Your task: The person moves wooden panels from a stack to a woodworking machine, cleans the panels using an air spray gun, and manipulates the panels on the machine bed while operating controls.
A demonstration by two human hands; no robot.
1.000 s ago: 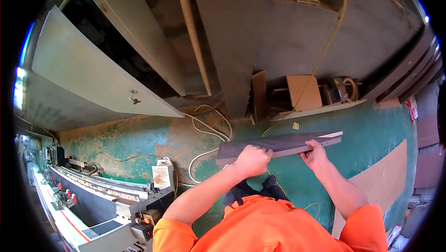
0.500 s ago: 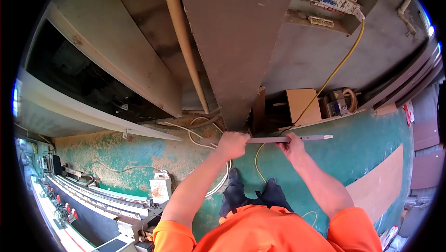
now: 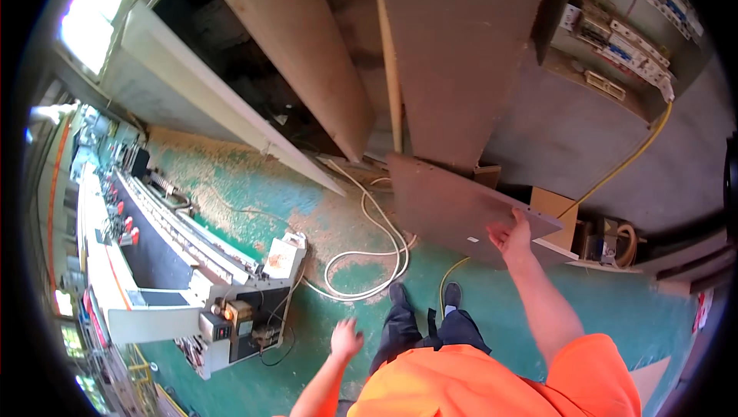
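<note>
A brown board [image 3: 453, 209] with a small white label on its face leans at a slant against the foot of a tall brown panel [image 3: 461, 56]. My right hand [image 3: 510, 234] is at the board's upper right part, its fingers apart in front of the face and not wrapped round the board. Whether the fingertips touch it I cannot tell. Away from the board, over the green floor left of my feet, my left hand [image 3: 347, 338] is empty, with its fingers loosely apart.
A long machine [image 3: 192, 255] with a white bed stands at the left. Pale hose loops [image 3: 361, 294] lie on the dusty floor beside my feet. A yellow cable [image 3: 615, 175] runs down from an exposed electrical box [image 3: 623, 40]. Tall panels [image 3: 307, 48] lean at the back.
Both hands held the board by its edge before; now it leans against the panel. My left hand has let go and dropped back towards me. The view has swung left.
</note>
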